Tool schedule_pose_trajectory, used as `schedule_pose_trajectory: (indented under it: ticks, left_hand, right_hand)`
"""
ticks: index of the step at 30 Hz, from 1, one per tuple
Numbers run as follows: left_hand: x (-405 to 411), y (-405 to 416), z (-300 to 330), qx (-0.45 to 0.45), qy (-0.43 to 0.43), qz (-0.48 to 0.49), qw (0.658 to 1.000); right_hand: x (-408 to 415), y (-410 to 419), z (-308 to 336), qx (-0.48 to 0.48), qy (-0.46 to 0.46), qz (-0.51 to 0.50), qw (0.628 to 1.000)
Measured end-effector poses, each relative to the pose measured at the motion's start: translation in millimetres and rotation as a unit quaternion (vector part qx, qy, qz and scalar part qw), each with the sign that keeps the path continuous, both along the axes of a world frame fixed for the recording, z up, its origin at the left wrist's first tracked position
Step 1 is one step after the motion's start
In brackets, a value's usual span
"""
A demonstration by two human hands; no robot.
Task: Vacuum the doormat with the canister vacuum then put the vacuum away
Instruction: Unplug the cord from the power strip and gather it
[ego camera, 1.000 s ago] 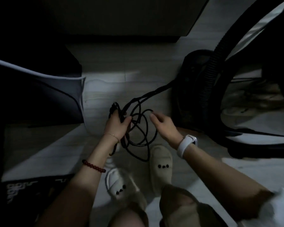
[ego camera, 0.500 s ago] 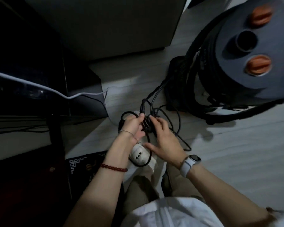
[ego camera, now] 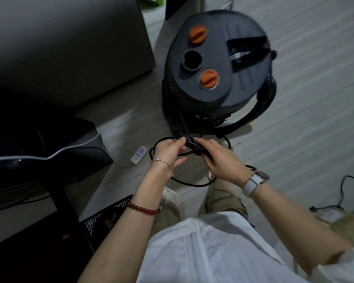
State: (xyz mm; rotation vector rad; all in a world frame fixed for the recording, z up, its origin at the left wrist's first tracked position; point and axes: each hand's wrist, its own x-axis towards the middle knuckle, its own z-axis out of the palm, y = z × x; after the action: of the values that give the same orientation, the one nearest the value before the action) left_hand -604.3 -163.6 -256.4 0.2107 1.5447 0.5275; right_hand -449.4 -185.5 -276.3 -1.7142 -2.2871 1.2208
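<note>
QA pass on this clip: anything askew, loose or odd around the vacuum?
Mostly the power cord: loose loops sprawl on the floor at the person's feet, only partly bundled between the left hand and right hand. The canister vacuum stands upright; no damage or spill shows.
</note>
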Motion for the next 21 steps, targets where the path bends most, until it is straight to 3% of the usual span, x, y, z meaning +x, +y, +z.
schedule_pose_trajectory:
  ticks: [3, 5, 7, 9, 10, 13, 16, 18, 20, 21]
  left_hand:
    - [50.0, 28.9, 1.1, 0.065, 0.122, -0.082, 0.987]
    - [83.5, 48.5, -0.1, 0.135, 0.202, -0.172, 0.955]
    - [114.6, 66.7, -6.5, 0.197, 0.252, -0.332, 0.887]
    - [141.3, 80.4, -17.7, 0.221, 0.239, -0.5, 0.802]
    - [152.0, 86.3, -23.9, 0.214, 0.233, -0.544, 0.777]
    - [175.0, 109.2, -33.8, 0.195, 0.274, -0.545, 0.768]
    - [194.9, 134.1, -30.1, 0.217, 0.336, -0.6, 0.693]
    - [210.5, 150.2, -23.1, 0.225, 0.353, -0.589, 0.691]
    - [235.4, 169.1, -8.9, 0.229, 0.329, -0.541, 0.739]
    - [251.0, 181.7, -1.1, 0.236, 0.286, -0.503, 0.781]
  right_hand:
    - [58.0, 29.1, 2.6, -0.032, -0.038, 0.004, 0.999]
    - [95.1, 52.0, 5.7, -0.058, -0.049, 0.023, 0.997]
    - [127.4, 76.2, 10.0, -0.071, -0.039, 0.05, 0.995]
    - [156.2, 101.1, 9.1, -0.078, -0.031, 0.087, 0.993]
    - [168.5, 113.1, 7.0, -0.08, -0.037, 0.106, 0.99]
    - [199.8, 147.4, 1.8, -0.073, -0.056, 0.124, 0.988]
    - [228.9, 177.2, 10.3, -0.063, -0.059, 0.077, 0.993]
    - [248.2, 193.9, 16.2, -0.056, -0.045, 0.003, 0.997]
    - [264.9, 208.3, 18.2, -0.054, -0.005, -0.132, 0.99]
    - [272.3, 214.5, 17.7, -0.045, 0.029, -0.222, 0.973]
